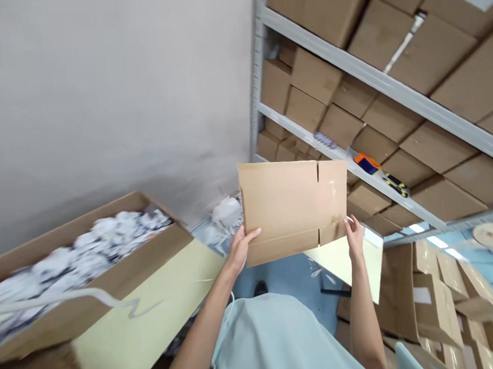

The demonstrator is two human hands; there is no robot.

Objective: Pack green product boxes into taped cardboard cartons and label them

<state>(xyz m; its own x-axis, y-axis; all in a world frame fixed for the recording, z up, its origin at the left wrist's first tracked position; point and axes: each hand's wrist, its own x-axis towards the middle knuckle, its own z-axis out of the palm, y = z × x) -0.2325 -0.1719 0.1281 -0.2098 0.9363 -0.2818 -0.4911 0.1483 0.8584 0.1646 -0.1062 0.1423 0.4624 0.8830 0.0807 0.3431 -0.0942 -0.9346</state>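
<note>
Flat cardboard piece (283, 204) just right of frame centre, held up between both hands. My left hand (239, 250) closed on its lower left edge, thumb across near face. My right hand (353, 234) pinching its lower right corner, thumb and fingers nearly together. Lower left of frame: open carton (138, 263), crumpled paper (99, 238) inside. Upper right: metal shelf (347, 61), stacked boxes (315, 74).

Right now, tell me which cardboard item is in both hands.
The flat, slotted cardboard sheet, left hand at its lower left, right hand at its lower right; the shelved boxes stand assembled and untouched.
</note>
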